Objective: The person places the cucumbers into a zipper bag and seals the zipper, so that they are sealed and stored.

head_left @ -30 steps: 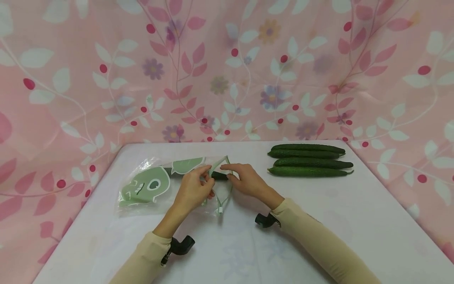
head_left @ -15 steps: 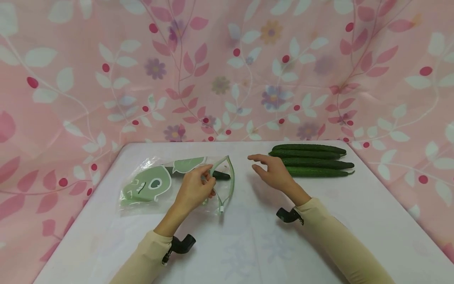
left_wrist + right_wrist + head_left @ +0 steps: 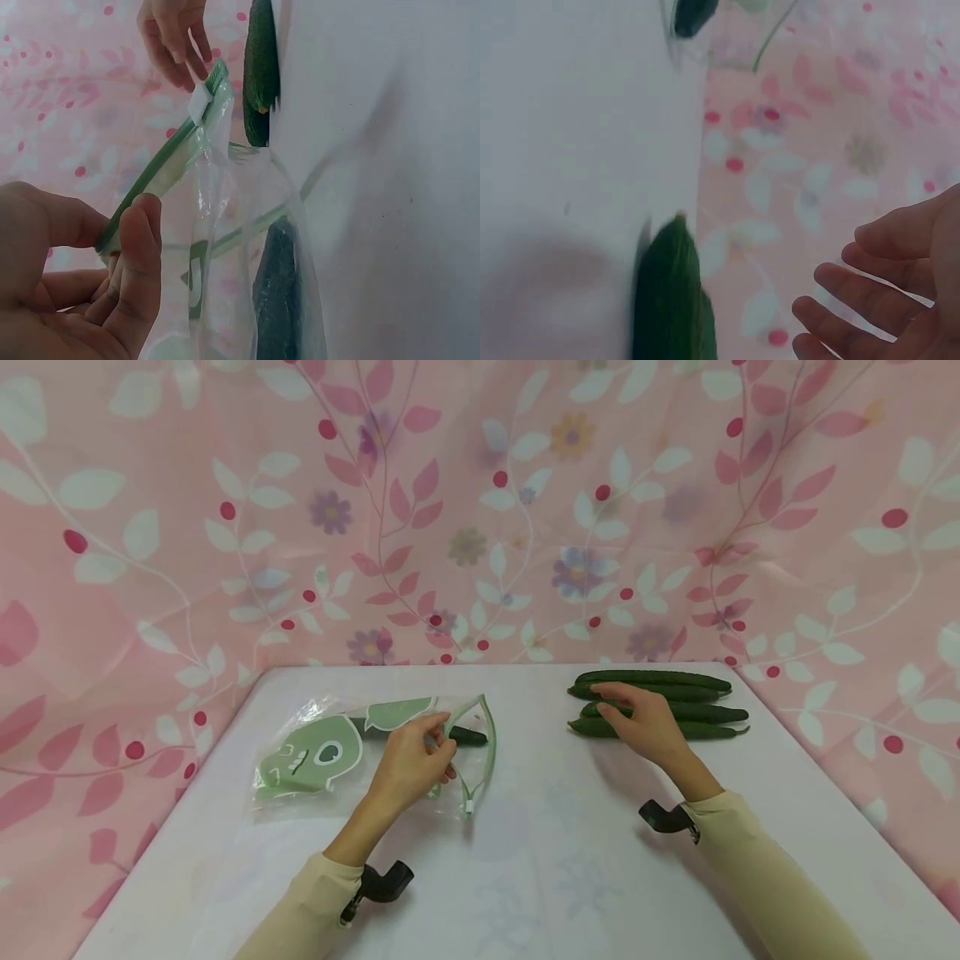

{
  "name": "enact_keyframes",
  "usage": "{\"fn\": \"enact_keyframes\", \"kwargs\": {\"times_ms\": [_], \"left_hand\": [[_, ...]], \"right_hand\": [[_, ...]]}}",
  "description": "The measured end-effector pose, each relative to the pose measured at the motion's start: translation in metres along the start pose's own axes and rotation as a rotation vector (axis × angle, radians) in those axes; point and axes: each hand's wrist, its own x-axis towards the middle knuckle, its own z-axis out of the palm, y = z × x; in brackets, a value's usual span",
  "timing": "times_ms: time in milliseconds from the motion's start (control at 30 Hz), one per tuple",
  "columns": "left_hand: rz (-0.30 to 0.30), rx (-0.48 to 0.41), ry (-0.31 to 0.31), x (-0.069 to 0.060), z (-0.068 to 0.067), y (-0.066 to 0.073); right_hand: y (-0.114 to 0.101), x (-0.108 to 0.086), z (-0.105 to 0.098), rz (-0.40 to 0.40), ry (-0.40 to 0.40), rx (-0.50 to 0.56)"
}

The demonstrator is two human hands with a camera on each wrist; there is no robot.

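Observation:
My left hand point(image 3: 411, 764) pinches the green-edged rim of a clear zip bag point(image 3: 375, 793) printed with green cartoon shapes. The bag's mouth stands open to the right, and one dark cucumber point(image 3: 467, 735) lies inside it. In the left wrist view, thumb and fingers of that hand point(image 3: 90, 277) grip the green zip strip point(image 3: 154, 166), with a white slider point(image 3: 199, 103) farther along. My right hand point(image 3: 648, 727), fingers spread and holding nothing, is over several cucumbers point(image 3: 697, 730) at the right. The right wrist view shows it point(image 3: 885, 292) apart from the nearest cucumber point(image 3: 667, 300).
A white cloth covers the table point(image 3: 525, 877). Behind it hangs a pink curtain point(image 3: 465, 510) with leaves and flowers. Small black cameras point(image 3: 386, 882) are strapped at both wrists.
My right hand has left the bag's mouth and moved right to the cucumbers. My left hand has kept its pinch on the rim, with the bag nearly still.

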Motion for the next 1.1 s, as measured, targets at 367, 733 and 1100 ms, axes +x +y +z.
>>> {"fn": "enact_keyframes", "kwargs": {"times_ms": [367,733,1100], "left_hand": [[-0.012,0.01,0.007,0.0,-0.002,0.001],[-0.014,0.005,0.007,0.001,-0.002,0.002],[-0.007,0.027,0.009,0.002,-0.004,0.002]], "right_hand": [[0.034,-0.017,-0.048,0.106,0.047,-0.109],[0.056,-0.02,-0.074,0.194,0.061,-0.126],[0.091,-0.035,-0.102,0.279,-0.083,-0.114]]}}
